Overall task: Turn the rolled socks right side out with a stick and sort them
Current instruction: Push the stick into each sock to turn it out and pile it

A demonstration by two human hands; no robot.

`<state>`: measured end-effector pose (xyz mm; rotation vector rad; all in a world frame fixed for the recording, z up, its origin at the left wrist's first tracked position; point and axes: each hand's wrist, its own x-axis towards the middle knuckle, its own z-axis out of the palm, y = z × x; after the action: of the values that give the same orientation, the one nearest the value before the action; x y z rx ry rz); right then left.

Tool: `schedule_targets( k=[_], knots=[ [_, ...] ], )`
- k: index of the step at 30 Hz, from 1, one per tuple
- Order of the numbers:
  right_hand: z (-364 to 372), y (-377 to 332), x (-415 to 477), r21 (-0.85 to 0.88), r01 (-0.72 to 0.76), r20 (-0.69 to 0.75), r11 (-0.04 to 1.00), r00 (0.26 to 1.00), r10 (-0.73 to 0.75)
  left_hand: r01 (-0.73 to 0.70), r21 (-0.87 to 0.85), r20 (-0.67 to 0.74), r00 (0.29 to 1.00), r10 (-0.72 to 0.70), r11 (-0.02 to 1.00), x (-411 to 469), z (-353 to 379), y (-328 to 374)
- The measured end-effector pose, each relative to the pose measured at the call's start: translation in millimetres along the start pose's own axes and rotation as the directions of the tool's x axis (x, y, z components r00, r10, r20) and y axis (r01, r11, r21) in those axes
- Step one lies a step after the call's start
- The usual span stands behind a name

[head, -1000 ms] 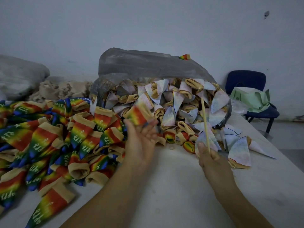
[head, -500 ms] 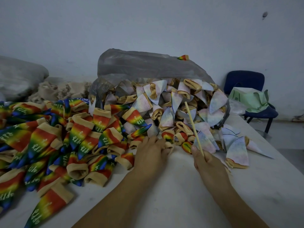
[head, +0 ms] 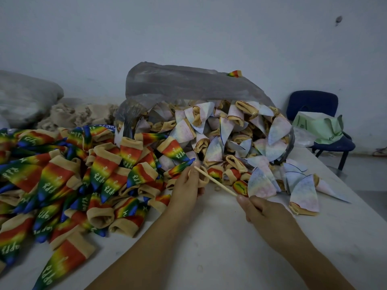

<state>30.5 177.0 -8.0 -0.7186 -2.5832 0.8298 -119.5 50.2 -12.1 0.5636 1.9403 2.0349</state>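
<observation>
Left hand (head: 186, 185) grips one rolled sock (head: 204, 180) just above the table (head: 209, 248). Right hand (head: 263, 212) pinches the near end of the stick (head: 215, 182), tip at the cuff. Risks: pushed aslant, the tip may skid off the opening or snag the knit; a slack grip lets the sock slide. The rainbow pile (head: 62, 174) touches the pale pile (head: 230, 132), so mixing is likely.

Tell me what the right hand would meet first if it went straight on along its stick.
Most likely the sock in the left hand: the stick that the right hand holds points up-left, tip at the sock's beige cuff. Contact is unclear.
</observation>
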Motion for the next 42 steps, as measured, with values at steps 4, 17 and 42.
schedule_targets(
  k=[4, 17, 42],
  knots=[
    [0, -1, 1, 0.066, -0.062, -0.074, 0.996, 0.995, 0.067, -0.037, 0.098, 0.038, 0.999, 0.034, 0.994, 2, -2, -1],
    [2, 21, 26, -0.127, -0.06, -0.253, 0.99, 0.967, 0.026, -0.394, 0.675, 0.278, 0.919, 0.28, 0.623, 2, 4, -19],
    [6, -14, 8, 0.095, 0.388, -0.095, 0.917, 0.92, -0.379, 0.006, 0.031, 0.071, 0.997, -0.008, 1.0, -13, 20, 9]
  ],
)
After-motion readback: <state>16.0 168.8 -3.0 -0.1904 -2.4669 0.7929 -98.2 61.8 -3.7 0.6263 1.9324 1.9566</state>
